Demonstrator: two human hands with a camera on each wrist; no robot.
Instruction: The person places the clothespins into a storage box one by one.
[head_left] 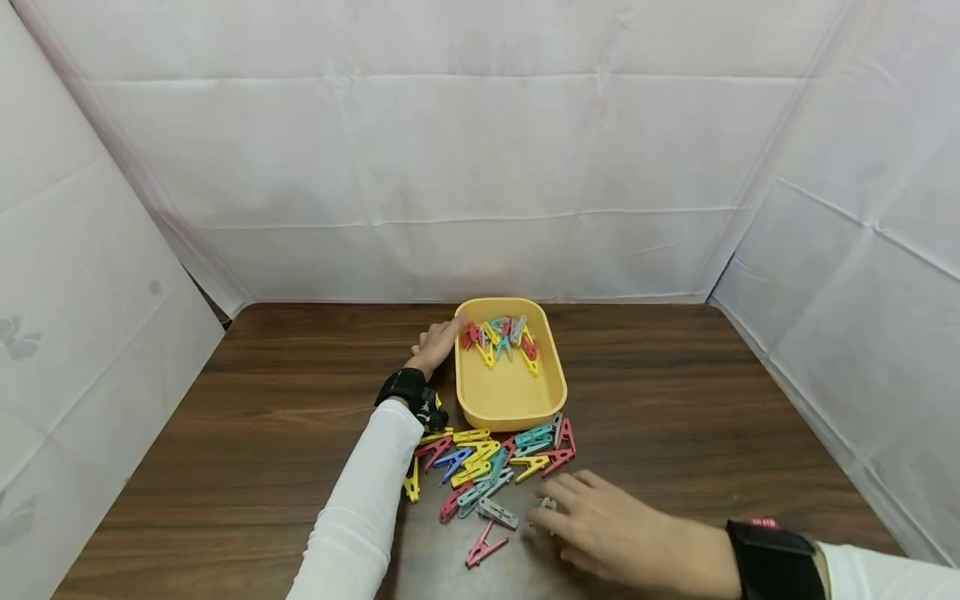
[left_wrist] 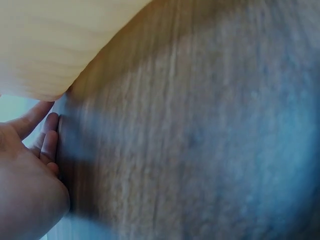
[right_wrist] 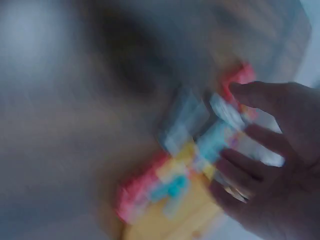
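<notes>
A wooden table (head_left: 675, 400) fills the lower view, walled by white sheets (head_left: 450, 167). Toward its far middle sits a yellow tray (head_left: 510, 392) with a small bunch of pegs (head_left: 501, 337) at its far end. The left hand (head_left: 437, 343) rests against the tray's left wall, fingers relaxed and nearly straight, holding nothing. Just before the tray lies a loose pile of coloured pegs (head_left: 487, 462) on the table. The right hand (head_left: 600, 525) lies low at the pile's near right edge, fingers spread and slightly bent over a grey peg (head_left: 547, 504); whether it grips the peg cannot be told. A pink peg (head_left: 483, 546) lies apart, nearest the viewer.
</notes>
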